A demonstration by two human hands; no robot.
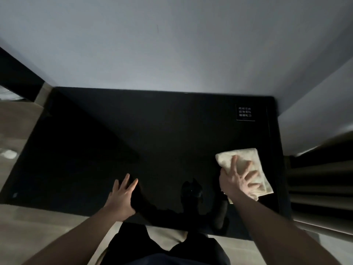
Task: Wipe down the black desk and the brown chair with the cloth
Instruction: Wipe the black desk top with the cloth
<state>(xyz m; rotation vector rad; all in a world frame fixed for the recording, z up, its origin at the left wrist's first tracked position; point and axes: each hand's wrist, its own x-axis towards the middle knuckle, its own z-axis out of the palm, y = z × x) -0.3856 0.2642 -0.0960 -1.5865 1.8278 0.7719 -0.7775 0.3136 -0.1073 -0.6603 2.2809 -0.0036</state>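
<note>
While the person stood at the near edge of the black table (152,131), both bare arms reached forward over its glossy top. The right hand (238,180), at the lower right of the frame, pressed down on a cream cloth (240,157) with its fingers (252,175) spread and nearly straight, flat across the fabric rather than curled round it. The cloth lay folded and a little rumpled on the right part of the table, near the right edge, with its far end showing beyond the fingertips and a corner sticking out below the wrist.

The left hand (122,196) sat at the lower middle of the frame, close to the near edge of the table, its fingers loose, slightly apart and holding nothing. I could not tell whether the palm touched the surface or hung just above it.

A small dark sign (245,112) with pale lettering rested at the far right corner of the table, well apart from the cloth. Dark reflections of the person's arms and head showed in the tabletop between the two hands. A pale wall (172,44) rose behind the table, and light-coloured floor (23,131) lay at the left of the frame. Dark trousers (133,243) showed at the bottom of the frame.
</note>
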